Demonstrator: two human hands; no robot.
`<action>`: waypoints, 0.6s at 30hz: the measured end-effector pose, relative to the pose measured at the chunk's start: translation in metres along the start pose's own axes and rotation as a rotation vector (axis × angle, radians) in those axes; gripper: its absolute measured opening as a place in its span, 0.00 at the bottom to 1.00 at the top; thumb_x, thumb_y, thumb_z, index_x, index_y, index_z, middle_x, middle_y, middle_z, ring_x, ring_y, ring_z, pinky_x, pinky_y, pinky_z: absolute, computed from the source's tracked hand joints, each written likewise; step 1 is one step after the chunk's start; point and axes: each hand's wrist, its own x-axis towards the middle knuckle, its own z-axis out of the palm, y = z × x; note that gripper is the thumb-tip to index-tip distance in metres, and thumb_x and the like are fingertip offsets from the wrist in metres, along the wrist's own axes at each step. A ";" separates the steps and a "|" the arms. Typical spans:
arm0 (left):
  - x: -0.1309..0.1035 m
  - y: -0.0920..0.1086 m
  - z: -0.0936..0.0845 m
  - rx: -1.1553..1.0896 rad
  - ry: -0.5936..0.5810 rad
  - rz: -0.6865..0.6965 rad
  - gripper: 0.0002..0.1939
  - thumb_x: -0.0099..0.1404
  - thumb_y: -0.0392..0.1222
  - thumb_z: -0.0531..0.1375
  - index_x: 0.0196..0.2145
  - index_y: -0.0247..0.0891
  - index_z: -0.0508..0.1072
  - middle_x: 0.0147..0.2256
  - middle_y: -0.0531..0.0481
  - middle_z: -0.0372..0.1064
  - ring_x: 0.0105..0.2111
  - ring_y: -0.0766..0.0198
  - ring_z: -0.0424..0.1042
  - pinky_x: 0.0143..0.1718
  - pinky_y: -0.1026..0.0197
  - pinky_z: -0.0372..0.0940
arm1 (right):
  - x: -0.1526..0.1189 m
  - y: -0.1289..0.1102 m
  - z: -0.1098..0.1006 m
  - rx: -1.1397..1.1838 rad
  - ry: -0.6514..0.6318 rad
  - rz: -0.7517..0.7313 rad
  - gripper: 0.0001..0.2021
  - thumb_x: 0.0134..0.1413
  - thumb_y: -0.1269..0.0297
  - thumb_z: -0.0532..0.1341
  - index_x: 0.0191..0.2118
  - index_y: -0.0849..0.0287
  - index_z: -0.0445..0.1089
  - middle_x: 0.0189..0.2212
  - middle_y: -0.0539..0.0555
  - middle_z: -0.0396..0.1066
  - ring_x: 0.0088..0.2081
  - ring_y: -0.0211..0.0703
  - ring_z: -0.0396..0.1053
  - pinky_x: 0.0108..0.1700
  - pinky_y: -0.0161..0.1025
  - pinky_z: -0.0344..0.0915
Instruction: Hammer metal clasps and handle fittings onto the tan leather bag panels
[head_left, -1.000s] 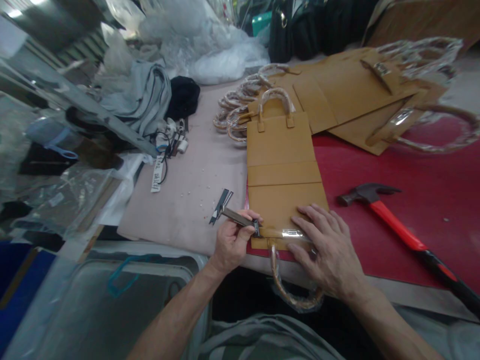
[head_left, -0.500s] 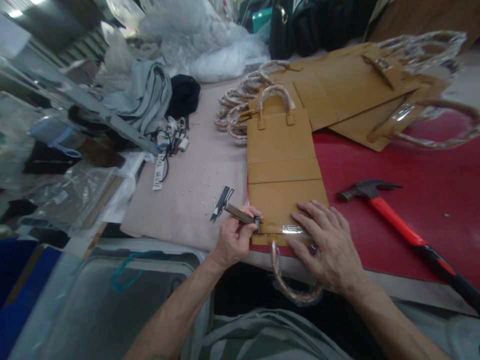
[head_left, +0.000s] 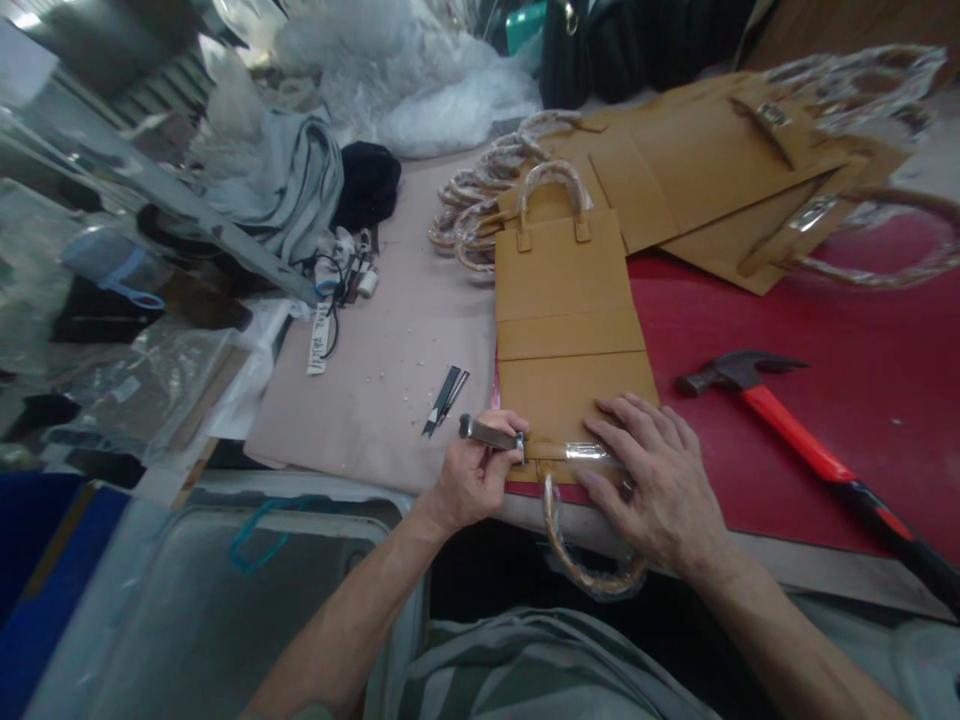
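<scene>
Pinched in the fingers of my left hand (head_left: 474,475) is a short metal punch (head_left: 491,434). Its narrow end meets the left edge of a strap on a tan bag panel (head_left: 566,290); whether it presses in I cannot tell. My right hand (head_left: 664,490) lies with fingers spread on the panel's lower right part. Between the hands, a film-covered metal plate (head_left: 586,451) shows on the strap. One wrapped handle (head_left: 561,548) hangs over the table's front edge, and another wrapped handle (head_left: 553,172) stands out at the panel's far end.
A claw hammer (head_left: 795,440) with a red and black handle lies on the red mat (head_left: 750,300) at right. Small dark snips (head_left: 445,400) lie left of the panel. More tan bag panels (head_left: 690,165) are stacked behind. A grey bin (head_left: 300,600) stands below left.
The outer end of the punch has swung slightly right and towards me, away from the snips. My right hand stays on the panel. The whole view has shifted slightly.
</scene>
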 end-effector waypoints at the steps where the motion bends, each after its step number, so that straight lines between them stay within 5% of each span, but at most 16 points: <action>1: 0.000 0.000 0.001 0.009 -0.002 0.009 0.04 0.69 0.33 0.57 0.41 0.38 0.67 0.42 0.42 0.73 0.44 0.58 0.75 0.47 0.52 0.71 | 0.000 0.000 0.000 0.000 0.001 -0.001 0.20 0.63 0.54 0.58 0.55 0.59 0.69 0.60 0.64 0.66 0.64 0.64 0.59 0.63 0.64 0.55; 9: 0.006 -0.001 -0.005 -0.008 -0.105 0.011 0.08 0.68 0.32 0.58 0.45 0.39 0.67 0.43 0.42 0.73 0.47 0.57 0.74 0.50 0.52 0.71 | -0.001 0.001 0.000 -0.008 0.000 -0.007 0.19 0.63 0.54 0.58 0.55 0.58 0.68 0.60 0.63 0.66 0.64 0.64 0.59 0.63 0.63 0.55; 18: 0.003 0.002 -0.001 0.010 -0.058 0.011 0.07 0.68 0.32 0.58 0.44 0.38 0.69 0.42 0.42 0.73 0.46 0.56 0.75 0.49 0.53 0.70 | 0.000 0.000 -0.001 0.007 0.006 -0.002 0.19 0.63 0.55 0.58 0.55 0.58 0.68 0.60 0.62 0.66 0.63 0.63 0.60 0.63 0.63 0.55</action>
